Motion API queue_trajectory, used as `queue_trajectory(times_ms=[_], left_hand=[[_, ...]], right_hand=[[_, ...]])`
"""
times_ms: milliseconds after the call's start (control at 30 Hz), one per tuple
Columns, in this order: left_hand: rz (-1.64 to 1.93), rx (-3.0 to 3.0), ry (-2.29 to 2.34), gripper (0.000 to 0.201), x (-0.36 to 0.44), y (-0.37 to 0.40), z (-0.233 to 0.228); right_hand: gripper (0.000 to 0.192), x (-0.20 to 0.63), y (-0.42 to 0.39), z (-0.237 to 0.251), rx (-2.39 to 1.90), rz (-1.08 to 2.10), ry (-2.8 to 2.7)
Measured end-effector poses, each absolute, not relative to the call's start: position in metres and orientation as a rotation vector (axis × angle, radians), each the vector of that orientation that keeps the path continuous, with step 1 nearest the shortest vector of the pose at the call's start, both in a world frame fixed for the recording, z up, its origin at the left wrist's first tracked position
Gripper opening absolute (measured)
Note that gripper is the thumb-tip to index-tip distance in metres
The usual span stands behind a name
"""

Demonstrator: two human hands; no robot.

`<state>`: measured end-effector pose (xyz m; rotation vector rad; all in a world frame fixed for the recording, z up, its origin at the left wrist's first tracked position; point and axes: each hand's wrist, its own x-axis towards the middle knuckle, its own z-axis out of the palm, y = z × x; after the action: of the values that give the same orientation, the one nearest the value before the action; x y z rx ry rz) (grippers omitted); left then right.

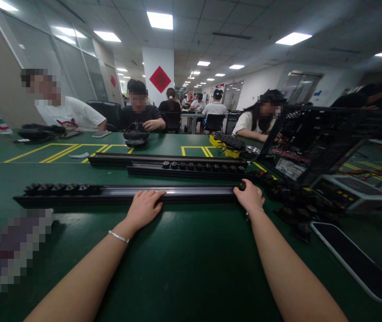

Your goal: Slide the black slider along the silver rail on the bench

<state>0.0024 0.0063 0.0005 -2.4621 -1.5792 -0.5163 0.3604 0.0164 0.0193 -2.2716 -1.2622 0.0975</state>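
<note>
A long black power strip rail (194,193) lies across the green table (177,259) in front of me, with several black socket modules (60,188) seated in its left part. My left hand (143,208) rests flat on the rail's near edge around its middle, fingers apart. At the rail's right end, my right hand (249,195) has its fingers closed around a small black socket module (242,185). A pile of loose black socket modules (291,201) lies just right of that hand.
Two more black rails (184,167) lie farther back. An open computer case (315,143) stands at the right, with a flat black panel (355,264) near the front right. Several people sit across the table. Headsets (136,134) and phones lie at the back.
</note>
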Motion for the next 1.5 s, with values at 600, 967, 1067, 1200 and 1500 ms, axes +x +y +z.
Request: queue_trajectory(times_ms=[600,967,1067,1200,1500], left_hand=[[-0.532,-2.470,-1.576,0.037,0.002,0.006,0.001],[-0.543,-2.468,-1.593,0.036,0.003,0.007,0.001],[-0.545,-2.464,-1.601,0.036,0.003,0.006,0.002],[-0.541,-2.461,-1.593,0.035,0.003,0.006,0.002],[-0.529,-2.461,-1.621,0.034,0.004,0.006,0.002]], right_hand=[[0.051,0.368,0.019,0.021,-2.288,0.121,-1.221],[0.056,0.373,0.018,0.014,-2.233,-0.022,-1.236],[0.055,0.375,0.019,0.015,-2.245,0.004,-1.222],[0.053,0.378,0.020,0.015,-2.266,0.025,-1.201],[0.048,0.381,0.020,0.015,-2.265,0.014,-1.167]])
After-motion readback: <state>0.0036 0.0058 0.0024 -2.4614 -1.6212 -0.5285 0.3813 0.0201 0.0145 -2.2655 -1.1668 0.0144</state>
